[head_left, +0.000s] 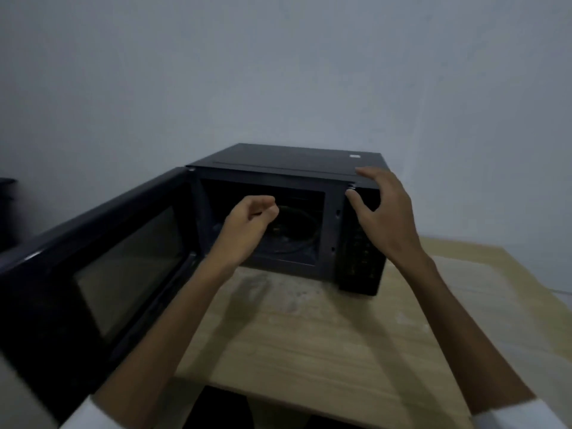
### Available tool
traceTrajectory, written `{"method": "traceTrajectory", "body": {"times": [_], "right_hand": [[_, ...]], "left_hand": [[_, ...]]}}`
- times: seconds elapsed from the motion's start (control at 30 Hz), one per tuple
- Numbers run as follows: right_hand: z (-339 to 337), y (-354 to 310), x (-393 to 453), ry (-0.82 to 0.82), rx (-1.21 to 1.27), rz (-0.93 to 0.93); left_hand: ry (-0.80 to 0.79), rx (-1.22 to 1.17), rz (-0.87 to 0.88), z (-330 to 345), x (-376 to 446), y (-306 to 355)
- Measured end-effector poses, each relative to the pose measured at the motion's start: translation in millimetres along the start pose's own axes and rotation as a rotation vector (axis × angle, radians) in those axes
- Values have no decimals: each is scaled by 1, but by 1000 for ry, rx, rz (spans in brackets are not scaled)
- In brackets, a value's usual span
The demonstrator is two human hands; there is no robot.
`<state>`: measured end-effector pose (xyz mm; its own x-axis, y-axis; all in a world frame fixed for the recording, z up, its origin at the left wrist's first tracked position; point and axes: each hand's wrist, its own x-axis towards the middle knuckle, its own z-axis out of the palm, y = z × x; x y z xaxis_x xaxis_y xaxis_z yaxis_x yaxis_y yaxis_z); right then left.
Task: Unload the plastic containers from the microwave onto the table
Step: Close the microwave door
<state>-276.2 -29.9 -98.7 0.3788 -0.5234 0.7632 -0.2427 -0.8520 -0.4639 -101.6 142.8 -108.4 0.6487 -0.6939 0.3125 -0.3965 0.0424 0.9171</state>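
From the head camera, the black microwave sits toward the far edge of the pale wooden table, close to the wall, and its door is swung fully out to the left, which leaves the cavity open to reach. The right hand rests against the upper right front corner of the casing, fingers spread apart and clamped on nothing; I judge it is there to brace the oven so it does not slide while the other arm goes in. The left hand hangs at the mouth of the cavity with its fingers curled loosely together and thumb against them; nothing is visibly held in it.

Inside, the cavity is very dark. I can make out the ring of the turntable and some small yellowish glints near its centre, but I cannot tell whether any plastic container stands there. None lies on the table, whose near half is bare wood with a dusty patch just before the oven.

As for writing, the buttons on the control panel are too dim to read, and a small pale sticker on the top's far right corner is illegible.
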Motion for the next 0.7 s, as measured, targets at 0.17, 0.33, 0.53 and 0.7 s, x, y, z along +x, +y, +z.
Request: {"method": "traceTrajectory", "body": {"times": [0.17, 0.33, 0.53, 0.7], "right_hand": [[35, 4, 20, -120, -237, -28], [50, 16, 18, -113, -385, -40], [49, 15, 15, -108, -347, 35], [44, 16, 10, -123, -333, 20]], "left_hand": [[186, 247, 138, -59, -13, 19], [314, 675, 238, -108, -28, 24], [342, 999, 46, -137, -45, 27], [285, 1170, -87, -142, -60, 26]]}}
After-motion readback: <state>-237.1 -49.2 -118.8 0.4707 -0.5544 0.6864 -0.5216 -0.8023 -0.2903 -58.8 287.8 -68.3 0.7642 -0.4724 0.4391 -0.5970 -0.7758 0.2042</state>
